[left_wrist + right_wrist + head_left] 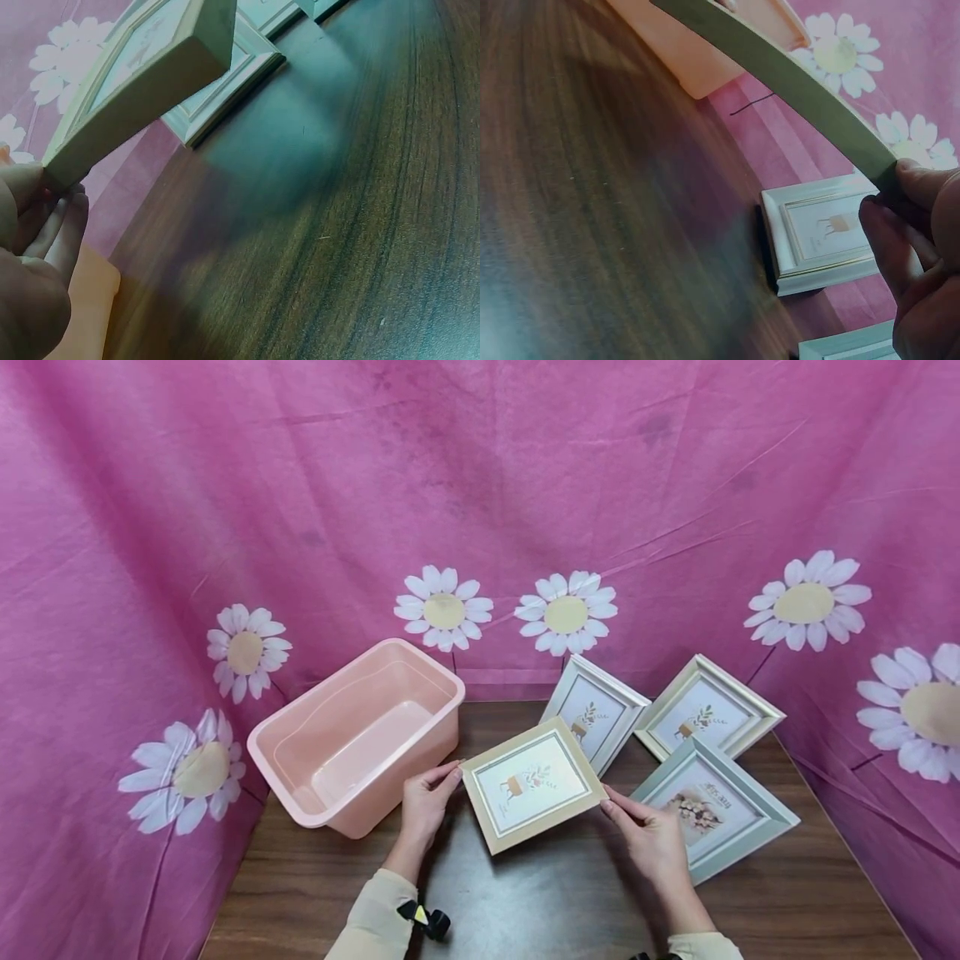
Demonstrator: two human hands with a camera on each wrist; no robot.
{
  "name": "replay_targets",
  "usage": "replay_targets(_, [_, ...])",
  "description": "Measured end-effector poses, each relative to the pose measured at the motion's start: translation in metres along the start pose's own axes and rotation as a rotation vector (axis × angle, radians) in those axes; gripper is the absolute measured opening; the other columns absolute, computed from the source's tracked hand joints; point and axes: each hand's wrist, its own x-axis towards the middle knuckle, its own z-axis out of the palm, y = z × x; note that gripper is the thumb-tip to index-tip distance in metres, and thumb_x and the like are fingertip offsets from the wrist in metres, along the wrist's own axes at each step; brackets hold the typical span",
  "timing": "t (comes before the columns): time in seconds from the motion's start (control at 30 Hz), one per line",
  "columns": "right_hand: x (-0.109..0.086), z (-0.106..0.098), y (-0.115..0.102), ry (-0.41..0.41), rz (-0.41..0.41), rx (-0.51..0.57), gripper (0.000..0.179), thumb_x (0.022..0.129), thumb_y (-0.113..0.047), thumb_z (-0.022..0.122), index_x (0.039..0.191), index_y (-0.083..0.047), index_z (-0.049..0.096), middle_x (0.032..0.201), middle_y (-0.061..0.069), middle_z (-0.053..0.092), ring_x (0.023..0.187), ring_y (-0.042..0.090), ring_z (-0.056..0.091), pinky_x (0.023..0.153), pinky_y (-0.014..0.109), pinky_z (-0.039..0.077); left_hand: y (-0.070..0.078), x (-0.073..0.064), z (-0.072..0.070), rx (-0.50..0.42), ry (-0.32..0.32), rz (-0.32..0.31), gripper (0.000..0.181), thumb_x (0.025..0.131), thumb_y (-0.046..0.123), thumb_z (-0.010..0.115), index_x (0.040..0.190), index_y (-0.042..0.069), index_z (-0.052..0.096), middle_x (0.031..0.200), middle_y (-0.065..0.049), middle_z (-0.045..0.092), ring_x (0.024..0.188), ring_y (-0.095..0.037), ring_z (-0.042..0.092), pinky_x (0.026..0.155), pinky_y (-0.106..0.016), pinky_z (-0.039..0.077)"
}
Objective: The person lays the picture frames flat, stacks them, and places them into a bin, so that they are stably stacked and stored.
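One tan picture frame (534, 789) is held up off the wooden table (540, 902), in the middle of the scene, tilted and with its picture side facing up. Its left corner is pinched between the thumb and fingertips of the left hand (426, 806); its right corner is pinched in the same way by the right hand (656, 843) — on both sides the fingers are closed only as far as the frame's edge allows. At the left, just beside the left hand, a pink bin (420, 767) is set at a slant, and its bare floor can be seen. At the far right, a white frame (594, 714) is partly covered from the head view by the tan one. Farther right a cream frame (705, 710) is seen, and nearer, behind the right hand, a grey-green frame (720, 806). Beyond the table a pink cloth (480, 485) is hung — white daisies (444, 610) are printed on it.
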Motion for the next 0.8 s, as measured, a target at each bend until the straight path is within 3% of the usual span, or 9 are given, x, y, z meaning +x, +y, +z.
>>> replay_targets(0.3, [-0.016,0.008,0.008,-0.015,0.047,-0.008,0.019,0.092,-0.003,0.083,0.111,-0.003,0.084,0.109,0.015,0.081,0.089,-0.027,0.059,0.077,0.0,0.047,0.001,0.004,0.0,0.037,-0.012,-0.022,0.028,0.099,0.002,0.075,0.123,-0.012,0.075,0.128,-0.026,0.075,0.108,-0.004,0.073,0.088,-0.012,0.057])
replay_targets(0.47, [-0.022,0.012,0.012,-0.019,0.033,-0.018,0.016,0.09,-0.003,0.085,0.106,-0.004,0.086,0.103,0.014,0.083,0.089,-0.019,0.065,0.077,0.001,0.048,-0.001,0.009,0.001,-0.003,0.001,-0.062,0.029,0.099,0.002,0.076,0.123,-0.012,0.075,0.127,-0.027,0.075,0.102,-0.004,0.074,0.086,-0.013,0.059])
replay_targets(0.67, [-0.029,0.013,0.015,-0.023,0.043,-0.028,0.015,0.088,-0.003,0.087,0.103,-0.005,0.087,0.1,0.012,0.084,0.087,-0.022,0.063,0.076,0.001,0.047,-0.002,0.01,0.002,0.023,-0.007,-0.042,0.028,0.098,0.002,0.076,0.122,-0.013,0.075,0.126,-0.028,0.075,0.101,-0.002,0.073,0.086,-0.013,0.059])
replay_targets(0.8, [-0.033,0.013,0.014,-0.034,0.052,-0.061,0.013,0.088,-0.007,0.088,0.101,-0.007,0.088,0.099,0.01,0.084,0.086,-0.016,0.067,0.074,0.002,0.047,-0.002,0.011,0.003,0.02,-0.018,-0.051,0.028,0.098,0.0,0.075,0.122,-0.014,0.074,0.125,-0.027,0.076,0.101,-0.005,0.074,0.086,-0.013,0.059])
